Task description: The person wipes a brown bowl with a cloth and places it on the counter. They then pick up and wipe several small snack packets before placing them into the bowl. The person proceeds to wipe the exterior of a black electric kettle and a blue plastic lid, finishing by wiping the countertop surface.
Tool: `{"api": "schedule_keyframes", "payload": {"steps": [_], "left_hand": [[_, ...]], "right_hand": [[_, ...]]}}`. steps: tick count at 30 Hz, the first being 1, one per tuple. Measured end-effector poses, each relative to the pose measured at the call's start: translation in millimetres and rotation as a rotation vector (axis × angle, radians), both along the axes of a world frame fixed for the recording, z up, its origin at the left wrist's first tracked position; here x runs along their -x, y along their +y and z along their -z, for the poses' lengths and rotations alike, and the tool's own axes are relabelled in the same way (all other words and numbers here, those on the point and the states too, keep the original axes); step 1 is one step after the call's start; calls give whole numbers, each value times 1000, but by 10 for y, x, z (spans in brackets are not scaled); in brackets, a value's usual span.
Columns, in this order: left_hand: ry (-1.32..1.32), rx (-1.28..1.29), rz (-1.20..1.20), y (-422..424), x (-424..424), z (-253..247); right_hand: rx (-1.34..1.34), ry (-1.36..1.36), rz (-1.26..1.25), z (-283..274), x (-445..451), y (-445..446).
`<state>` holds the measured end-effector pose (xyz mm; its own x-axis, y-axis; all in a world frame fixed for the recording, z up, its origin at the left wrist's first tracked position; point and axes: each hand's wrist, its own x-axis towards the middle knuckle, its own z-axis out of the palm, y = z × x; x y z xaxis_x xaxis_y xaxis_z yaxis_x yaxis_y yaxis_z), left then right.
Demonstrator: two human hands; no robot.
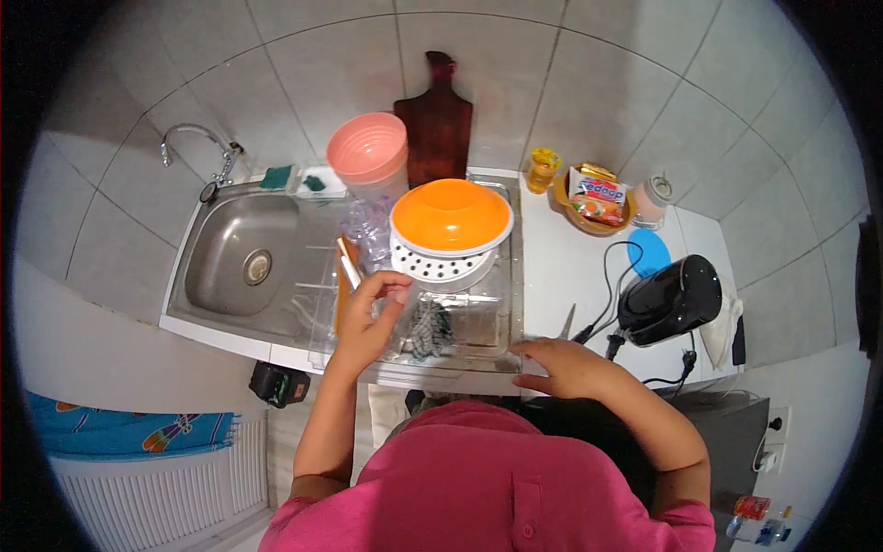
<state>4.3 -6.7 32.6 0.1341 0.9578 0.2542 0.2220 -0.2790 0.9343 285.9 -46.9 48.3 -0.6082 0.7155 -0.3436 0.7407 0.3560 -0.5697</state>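
My left hand (369, 319) hovers over the steel drainboard with its fingers curled. Clear plastic shows around it, and I cannot tell whether the fingers grip it. Just right of that hand lies a crumpled checked cloth (431, 330). Beyond it, an orange bowl (452, 215) rests upside down above a white perforated strainer (441, 268). Clear plastic cups (368, 228) and a stack topped by a pink cup (368, 148) stand to their left. My right hand (562, 369) is spread at the counter's front edge, holding nothing, near a pointed metal blade (568, 321).
A sink basin (234, 276) with a faucet (207, 148) is at left. A wooden cutting board (436, 131) leans on the tiles. On the right counter are a black appliance (669, 300) with cords, a blue lid (648, 252), a brown bowl of packets (597, 224) and a yellow glass (543, 172).
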Motion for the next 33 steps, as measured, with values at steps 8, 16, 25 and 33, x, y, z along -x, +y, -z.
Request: {"api": "schedule_keyframes", "payload": {"steps": [8, 16, 25, 33], "left_hand": [[-16, 75, -162, -256, 616, 212], [37, 82, -75, -246, 626, 191], [44, -24, 352, 3, -357, 104], [71, -117, 886, 105, -1820, -23]], "right_hand": [[-334, -68, 155, 735, 1265, 329], [-368, 358, 420, 1047, 1147, 410], [-817, 191, 787, -332, -541, 245], [-992, -215, 961, -18, -2236, 51]]}}
